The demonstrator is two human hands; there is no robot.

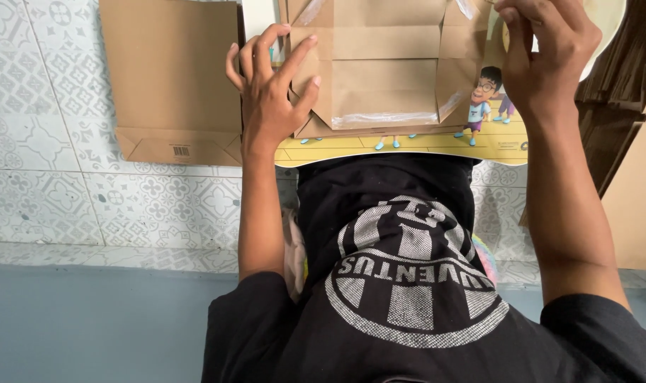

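Left hand (270, 89), grip spread, presses the paper bag (383, 71) at top centre; right hand (542, 53) curls over its right edge, grip unclear. Another bag (170, 78) lies upper left.

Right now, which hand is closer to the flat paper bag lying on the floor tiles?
Left. The left hand is just beside the flat paper bag's right edge, fingers pressing the folded bag on the small table. The right hand is far across, at that bag's other side.
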